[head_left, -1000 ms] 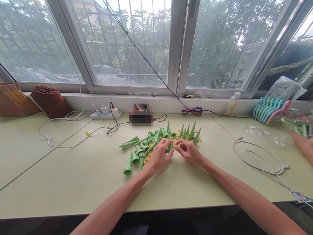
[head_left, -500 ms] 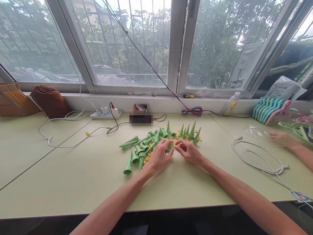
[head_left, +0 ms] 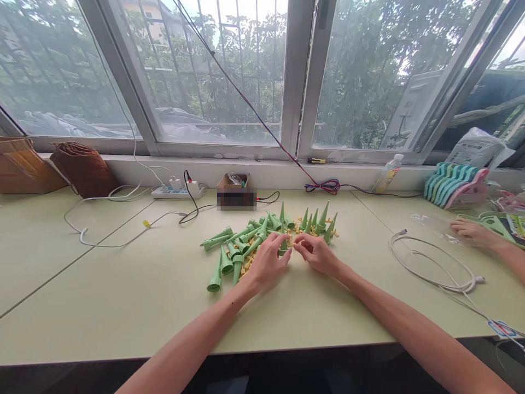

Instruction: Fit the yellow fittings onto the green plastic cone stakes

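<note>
Surface: pale green table, a seam line running across its left half, dark front edge at 6 o'clock.

Your left hand and right hand meet at table centre. The right hand's thumb and forefinger are pinched on a small yellow piece. The left hand's fingers are curled in with the tips against the same piece; whether they grip it, cannot tell.

Green cones lie in a loose heap at 10 o'clock of your hands. More of them, upright cones, stand at 1 o'clock, tips up, with yellow bits scattered among them.

At 12 o'clock, a small cardboard box sits against the sill. At 11 o'clock, a white power strip with plugs in. At 10 o'clock, far, a brown pouch. At 3 o'clock, a looped white cable; beyond it a co-worker's hand rests on the table. At 2 o'clock, a bottle and stacked pastel pieces.

Room: wide window along the whole far side, trees outside.
</note>
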Action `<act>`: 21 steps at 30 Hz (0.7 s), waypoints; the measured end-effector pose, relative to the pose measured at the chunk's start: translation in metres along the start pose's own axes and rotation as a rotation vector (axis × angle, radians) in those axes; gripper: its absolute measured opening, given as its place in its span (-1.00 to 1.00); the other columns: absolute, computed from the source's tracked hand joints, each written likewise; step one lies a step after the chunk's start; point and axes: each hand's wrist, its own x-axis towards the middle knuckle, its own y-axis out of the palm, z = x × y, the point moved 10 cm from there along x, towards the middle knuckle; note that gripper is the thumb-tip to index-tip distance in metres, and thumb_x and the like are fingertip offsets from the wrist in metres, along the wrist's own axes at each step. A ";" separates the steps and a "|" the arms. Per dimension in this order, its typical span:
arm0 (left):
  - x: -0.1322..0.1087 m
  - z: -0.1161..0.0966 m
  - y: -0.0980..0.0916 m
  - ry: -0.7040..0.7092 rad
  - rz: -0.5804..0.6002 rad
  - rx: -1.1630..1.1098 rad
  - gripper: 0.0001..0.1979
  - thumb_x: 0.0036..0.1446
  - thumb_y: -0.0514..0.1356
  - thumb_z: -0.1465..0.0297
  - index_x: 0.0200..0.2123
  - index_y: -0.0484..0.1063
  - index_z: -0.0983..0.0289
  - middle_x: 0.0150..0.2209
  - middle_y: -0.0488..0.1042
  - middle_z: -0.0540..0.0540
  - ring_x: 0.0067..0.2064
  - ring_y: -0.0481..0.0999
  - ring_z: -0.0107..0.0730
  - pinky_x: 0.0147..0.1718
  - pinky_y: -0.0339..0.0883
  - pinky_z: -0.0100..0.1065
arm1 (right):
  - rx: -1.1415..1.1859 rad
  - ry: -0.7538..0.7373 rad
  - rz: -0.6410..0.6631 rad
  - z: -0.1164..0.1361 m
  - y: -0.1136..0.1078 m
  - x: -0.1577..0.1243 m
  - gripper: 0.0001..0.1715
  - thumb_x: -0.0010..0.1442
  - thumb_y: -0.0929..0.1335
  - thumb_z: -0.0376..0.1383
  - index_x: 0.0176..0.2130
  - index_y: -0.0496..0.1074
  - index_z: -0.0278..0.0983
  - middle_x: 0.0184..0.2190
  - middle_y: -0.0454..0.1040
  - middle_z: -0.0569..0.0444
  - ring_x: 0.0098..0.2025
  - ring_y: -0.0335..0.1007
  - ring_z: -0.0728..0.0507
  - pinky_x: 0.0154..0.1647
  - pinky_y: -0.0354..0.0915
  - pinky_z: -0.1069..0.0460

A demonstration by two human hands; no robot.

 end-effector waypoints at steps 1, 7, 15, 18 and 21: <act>0.000 0.000 0.000 0.000 0.000 -0.002 -0.73 0.21 0.18 0.37 -0.01 0.45 0.20 -0.19 0.45 0.08 -0.39 0.44 -0.43 -0.34 0.36 -0.33 | -0.002 -0.002 -0.001 0.000 0.000 0.000 -0.69 0.35 0.26 -0.08 -0.25 0.39 -0.27 -0.65 0.26 0.22 -0.62 0.08 -0.01 -0.53 0.10 0.06; -0.001 0.001 0.004 -0.016 0.030 -0.015 -0.73 0.23 0.17 0.36 0.00 0.44 0.20 -0.16 0.44 0.09 -0.37 0.44 -0.41 -0.29 0.37 -0.31 | -0.004 0.002 0.000 -0.001 0.001 0.000 -0.67 0.35 0.24 -0.12 -0.36 0.36 -0.26 -0.67 0.22 0.22 -0.62 0.09 -0.01 -0.54 0.10 0.07; 0.000 0.002 0.005 -0.030 0.058 -0.009 -0.73 0.20 0.18 0.39 -0.01 0.44 0.19 -0.17 0.44 0.08 -0.38 0.43 -0.42 -0.28 0.37 -0.30 | -0.057 0.012 -0.063 0.000 -0.006 0.002 -0.53 0.38 0.20 -0.05 -0.45 0.33 -0.26 -0.67 0.24 0.19 -0.61 0.12 -0.01 -0.52 0.09 0.06; -0.001 0.002 0.011 -0.027 0.111 -0.033 -0.73 0.20 0.18 0.39 -0.01 0.44 0.18 -0.17 0.43 0.08 -0.38 0.43 -0.41 -0.27 0.38 -0.29 | -0.045 0.042 -0.112 -0.002 -0.012 0.002 -0.54 0.38 0.21 -0.04 -0.40 0.36 -0.26 -0.67 0.26 0.20 -0.61 0.12 -0.01 -0.52 0.10 0.07; -0.004 -0.004 0.018 0.005 0.195 -0.074 -0.72 0.20 0.17 0.36 -0.01 0.44 0.18 -0.18 0.42 0.07 -0.42 0.42 -0.44 -0.28 0.39 -0.29 | -0.022 0.062 -0.159 -0.001 -0.017 0.001 -0.57 0.38 0.22 -0.04 -0.36 0.39 -0.27 -0.65 0.28 0.19 -0.60 0.15 -0.02 -0.51 0.13 0.07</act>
